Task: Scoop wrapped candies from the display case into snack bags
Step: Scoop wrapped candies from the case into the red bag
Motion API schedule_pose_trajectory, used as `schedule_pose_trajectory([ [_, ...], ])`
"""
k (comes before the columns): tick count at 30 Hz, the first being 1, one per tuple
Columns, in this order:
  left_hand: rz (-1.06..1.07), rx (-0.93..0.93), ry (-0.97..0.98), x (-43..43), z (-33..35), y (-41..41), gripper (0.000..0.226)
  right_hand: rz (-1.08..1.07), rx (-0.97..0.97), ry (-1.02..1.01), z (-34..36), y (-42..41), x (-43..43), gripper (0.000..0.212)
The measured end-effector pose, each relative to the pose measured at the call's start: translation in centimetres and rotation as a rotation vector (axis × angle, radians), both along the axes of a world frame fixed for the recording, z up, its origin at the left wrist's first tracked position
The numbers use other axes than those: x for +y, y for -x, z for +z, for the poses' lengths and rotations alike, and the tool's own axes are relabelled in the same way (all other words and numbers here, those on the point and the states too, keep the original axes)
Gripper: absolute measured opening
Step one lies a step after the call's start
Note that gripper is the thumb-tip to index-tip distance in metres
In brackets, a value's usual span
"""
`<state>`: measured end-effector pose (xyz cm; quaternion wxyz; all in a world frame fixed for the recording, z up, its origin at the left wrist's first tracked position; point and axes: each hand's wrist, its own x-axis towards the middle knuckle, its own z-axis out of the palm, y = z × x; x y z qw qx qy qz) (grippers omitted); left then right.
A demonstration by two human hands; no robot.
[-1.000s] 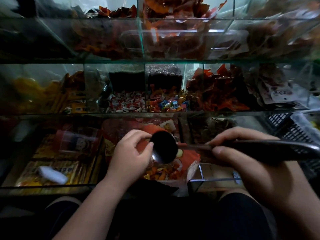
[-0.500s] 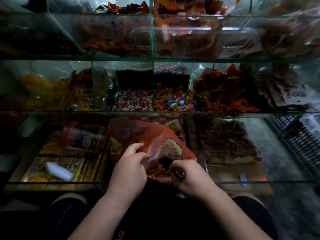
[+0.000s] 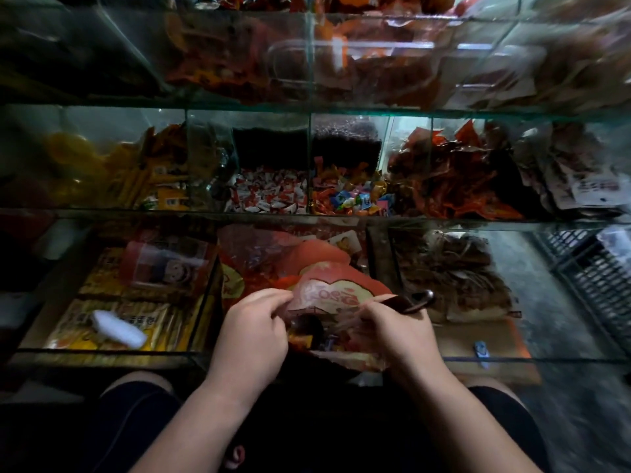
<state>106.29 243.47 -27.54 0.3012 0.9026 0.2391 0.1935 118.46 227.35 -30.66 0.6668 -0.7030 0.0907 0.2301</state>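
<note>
The red snack bag lies in the middle compartment along the front edge of the display case, its mouth towards the person. The left hand pinches its left lip. The right hand is curled round the scoop, whose dark bowl sits inside the bag. Compared with half a second ago, the right hand has shifted rightward and the handle juts farther past the knuckles.

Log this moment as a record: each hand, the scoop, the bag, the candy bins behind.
left hand: pinches the mouth edge of the red snack bag
right hand: grips the scoop by its handle
scoop bowl: down inside the bag
bag position: in the lowest glass compartment, mouth toward the person
shelf behind: white-and-red candies left of mixed coloured candies
</note>
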Motion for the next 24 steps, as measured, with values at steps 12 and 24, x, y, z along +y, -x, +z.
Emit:
schedule_pose_trajectory([
  [12, 0.029, -0.033, 0.014, -0.2, 0.4, 0.3, 0.041, 0.104, -0.088, 0.068, -0.6, 1.5, 1.6, 0.008],
  [24, -0.002, -0.197, -0.135, -0.7, 0.9, 0.1, 0.025, -0.104, -0.043, -0.159, 4.9, 0.8, -4.6, 0.019],
])
